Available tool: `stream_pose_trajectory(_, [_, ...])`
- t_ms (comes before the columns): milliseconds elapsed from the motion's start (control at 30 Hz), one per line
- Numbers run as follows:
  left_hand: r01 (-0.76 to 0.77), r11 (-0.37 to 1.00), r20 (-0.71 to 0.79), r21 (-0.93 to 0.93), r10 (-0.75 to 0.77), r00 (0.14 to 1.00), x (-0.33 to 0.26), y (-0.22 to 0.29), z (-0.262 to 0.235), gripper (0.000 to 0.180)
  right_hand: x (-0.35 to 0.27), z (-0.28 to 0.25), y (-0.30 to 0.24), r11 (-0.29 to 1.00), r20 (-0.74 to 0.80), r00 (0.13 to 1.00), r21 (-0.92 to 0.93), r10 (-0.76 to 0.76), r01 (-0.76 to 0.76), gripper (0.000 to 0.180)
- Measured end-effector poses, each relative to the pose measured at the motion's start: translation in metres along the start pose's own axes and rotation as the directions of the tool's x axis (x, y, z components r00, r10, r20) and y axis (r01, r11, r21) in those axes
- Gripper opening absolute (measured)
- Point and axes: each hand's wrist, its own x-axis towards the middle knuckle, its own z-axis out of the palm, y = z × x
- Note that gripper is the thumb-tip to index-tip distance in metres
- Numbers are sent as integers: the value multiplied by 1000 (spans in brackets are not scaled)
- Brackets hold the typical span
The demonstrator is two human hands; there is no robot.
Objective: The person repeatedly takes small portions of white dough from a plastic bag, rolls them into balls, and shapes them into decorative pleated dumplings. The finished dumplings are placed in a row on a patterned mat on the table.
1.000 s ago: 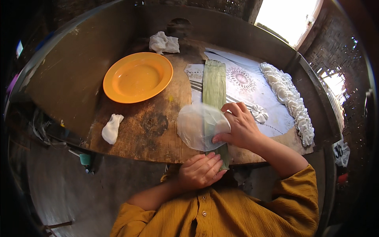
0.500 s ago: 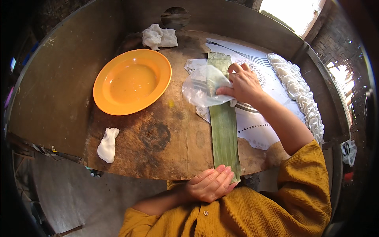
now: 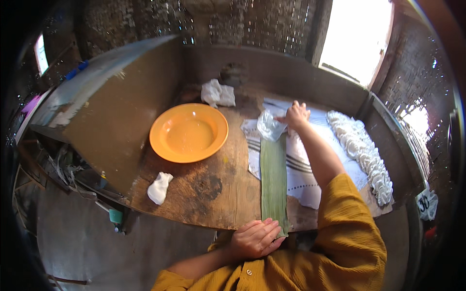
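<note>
A long green leaf strip [image 3: 274, 179], likely banana leaf, runs from the table's near edge toward its far side. My left hand [image 3: 256, 238] holds down its near end, fingers pressed together over it. At the far end my right hand [image 3: 296, 117] pinches a clear plastic sheet [image 3: 270, 127] lying over the leaf; the fingertips are partly hidden. Under the leaf is a white patterned sheet [image 3: 305, 191]. An orange plate [image 3: 221, 127] with a shallow yellowish liquid [image 3: 190, 137] stands to the left.
A row of overlapping thin white curled pieces [image 3: 361, 150] lines the right side. A crumpled white cloth [image 3: 217, 93] lies at the back, and a small white bundle [image 3: 159, 188] at the front left. Wooden boards [image 3: 291, 65] wall the brown table [image 3: 228, 206].
My right hand has slid the plastic sheet away from me, up to the leaf's far end. My left hand stays on the near end. The view has tilted up.
</note>
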Motion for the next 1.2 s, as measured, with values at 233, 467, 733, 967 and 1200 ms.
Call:
stream_pose_trajectory(233, [145,983,162,-115,-126,979,22,8,-17,30,-61,-49,15,782,-69,993,611,-99,120,57])
stream_pose_trajectory(467, [479,841,-50,-250,-506,861,64,-16,-20,84,-206,-98,73,30,43,873,999,-486,-33,45])
stream_pose_trajectory(733, [848,301,626,-437,-575,526,103,-46,-14,88,-233,-71,124,472,-2,988,878,-156,77,54])
stream_pose_trajectory(967, [116,975,60,191,-130,990,123,-31,2,51,-248,-64,130,235,155,964,966,-215,-103,69])
stream_pose_trajectory(1200, [179,902,272,-392,-73,960,120,13,15,30,-262,-65,101,30,-29,921,999,-390,44,78])
